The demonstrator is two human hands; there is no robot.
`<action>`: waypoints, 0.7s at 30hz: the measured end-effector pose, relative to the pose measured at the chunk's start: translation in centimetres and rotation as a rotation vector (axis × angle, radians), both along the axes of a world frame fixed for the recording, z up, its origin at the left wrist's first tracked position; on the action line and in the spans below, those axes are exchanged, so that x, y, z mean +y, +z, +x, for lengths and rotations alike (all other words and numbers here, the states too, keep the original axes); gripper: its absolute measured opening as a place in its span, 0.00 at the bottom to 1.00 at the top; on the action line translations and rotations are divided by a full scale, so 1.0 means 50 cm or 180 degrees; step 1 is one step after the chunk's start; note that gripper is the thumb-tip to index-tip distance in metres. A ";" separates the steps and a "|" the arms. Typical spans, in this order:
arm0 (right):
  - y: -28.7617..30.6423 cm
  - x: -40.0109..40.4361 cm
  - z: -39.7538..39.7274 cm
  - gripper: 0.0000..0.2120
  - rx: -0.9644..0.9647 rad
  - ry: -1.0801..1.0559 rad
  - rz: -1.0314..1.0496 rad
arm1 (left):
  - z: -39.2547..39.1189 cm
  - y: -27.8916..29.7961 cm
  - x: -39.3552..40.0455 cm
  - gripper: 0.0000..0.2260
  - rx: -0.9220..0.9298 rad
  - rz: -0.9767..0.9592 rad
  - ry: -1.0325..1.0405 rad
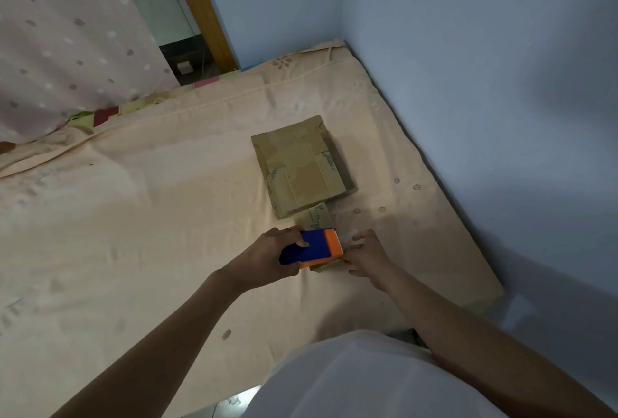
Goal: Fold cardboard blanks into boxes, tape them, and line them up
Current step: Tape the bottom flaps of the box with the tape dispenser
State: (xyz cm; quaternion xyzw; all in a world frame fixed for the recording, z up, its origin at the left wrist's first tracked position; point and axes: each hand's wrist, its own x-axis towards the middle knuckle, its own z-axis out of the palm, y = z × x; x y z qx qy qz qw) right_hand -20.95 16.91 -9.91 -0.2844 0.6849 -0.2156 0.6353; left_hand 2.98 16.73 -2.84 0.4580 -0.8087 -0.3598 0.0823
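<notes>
Left hand grips dispenser — taping

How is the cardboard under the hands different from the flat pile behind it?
The small box sits mostly hidden under the tape dispenser and both hands; the flat stack lies untouched and in full view. The stack looks wider. Both are brown cardboard on the bed.
</notes>
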 end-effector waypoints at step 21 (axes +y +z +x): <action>0.030 -0.025 -0.023 0.04 0.0335 -0.0374 -0.0612 | 0.008 -0.046 0.011 0.16 -0.0077 0.0149 -0.0072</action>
